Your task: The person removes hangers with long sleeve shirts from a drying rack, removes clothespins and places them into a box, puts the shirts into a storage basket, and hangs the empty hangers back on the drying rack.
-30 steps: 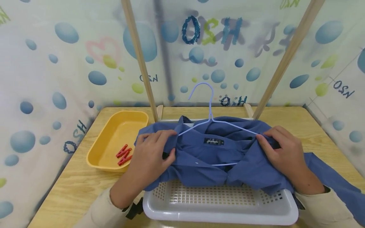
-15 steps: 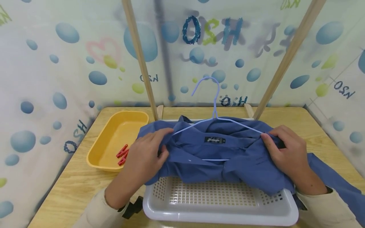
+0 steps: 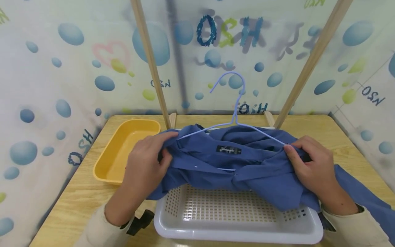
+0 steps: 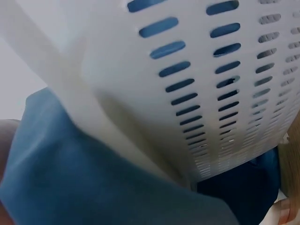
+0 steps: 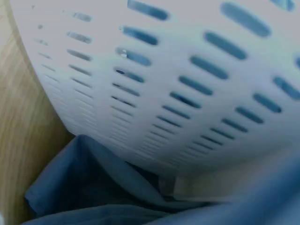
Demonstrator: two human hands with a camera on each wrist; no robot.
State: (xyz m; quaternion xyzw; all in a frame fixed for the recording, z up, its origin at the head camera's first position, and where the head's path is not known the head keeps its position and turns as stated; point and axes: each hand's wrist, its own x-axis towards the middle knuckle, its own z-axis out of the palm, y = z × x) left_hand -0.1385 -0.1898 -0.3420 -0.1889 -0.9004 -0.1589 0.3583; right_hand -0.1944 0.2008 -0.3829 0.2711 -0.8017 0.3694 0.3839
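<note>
A blue shirt (image 3: 216, 175) with a black collar label lies over a white perforated basket (image 3: 237, 233). Inside its shoulders sits a lilac wire hanger (image 3: 203, 130), hook pointing up and its lower bar glimpsed through the neck opening. My left hand (image 3: 146, 163) pinches the shirt's left shoulder between thumb and fingers, by the hanger's left arm. At the other shoulder my right hand (image 3: 316, 168) grips cloth, thumb pressed close to the hanger's right arm. Both wrist views show mostly the basket's slotted wall (image 4: 136, 89) and blue cloth (image 5: 108, 183); the fingers are largely hidden there.
A yellow tray (image 3: 112, 157) stands on the wooden table (image 3: 77, 202) at the left; my left hand covers part of it. Two wooden posts (image 3: 151, 61) rise behind the basket. A blue sleeve (image 3: 364, 192) trails off to the right.
My left hand has moved left, drawing the shirt's left shoulder outward. The hanger's hook has risen and shifted slightly right. My right hand has moved slightly right. Red clothespins in the tray are now covered.
</note>
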